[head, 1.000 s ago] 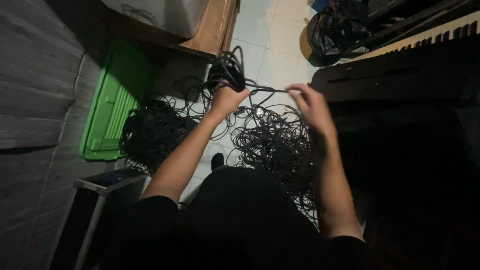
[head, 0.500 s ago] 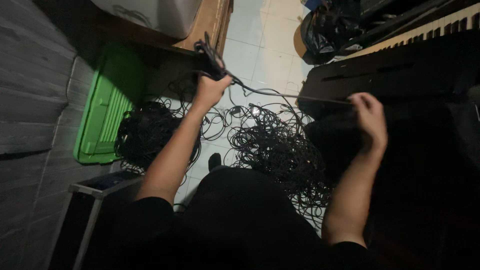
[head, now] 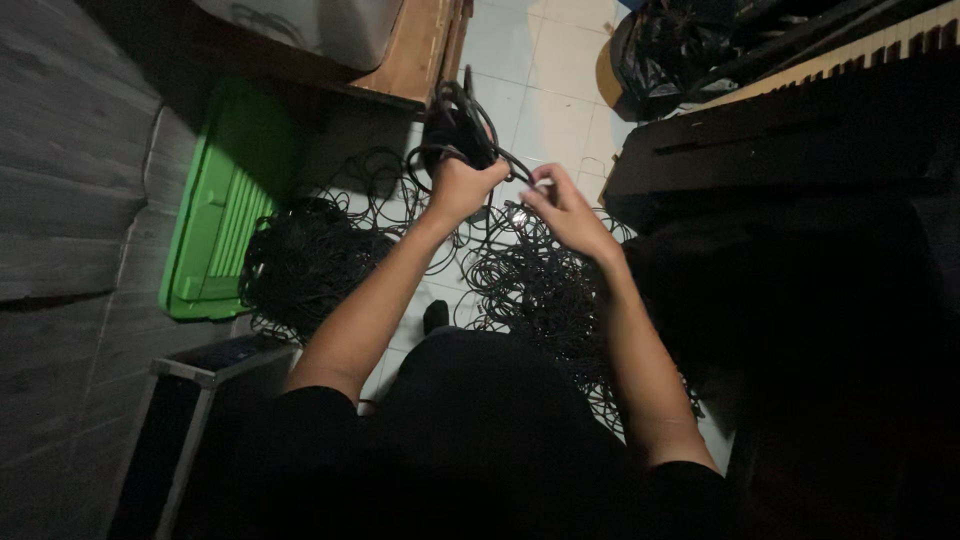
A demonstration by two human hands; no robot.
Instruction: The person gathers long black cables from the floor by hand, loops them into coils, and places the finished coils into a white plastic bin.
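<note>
Cable coil point(head: 455, 125) sits bunched in our left hand point(head: 462, 185), clenched around it; our right hand point(head: 562, 208) pinches its trailing strand. We judge much remains: tangled cable heaps point(head: 540, 290) cover the floor beside the green crate point(head: 215, 225).

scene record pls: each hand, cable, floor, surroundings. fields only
left hand: raised, gripping a coiled bundle of black cable
right hand: beside the left, pinching a strand that runs to the bundle
floor: pale tiles, two loose heaps of tangled black cable
left side: green plastic lid lying flat, metal-edged case below it
right side: dark keyboard, pale keys at its far edge
top: wooden shelf
</note>
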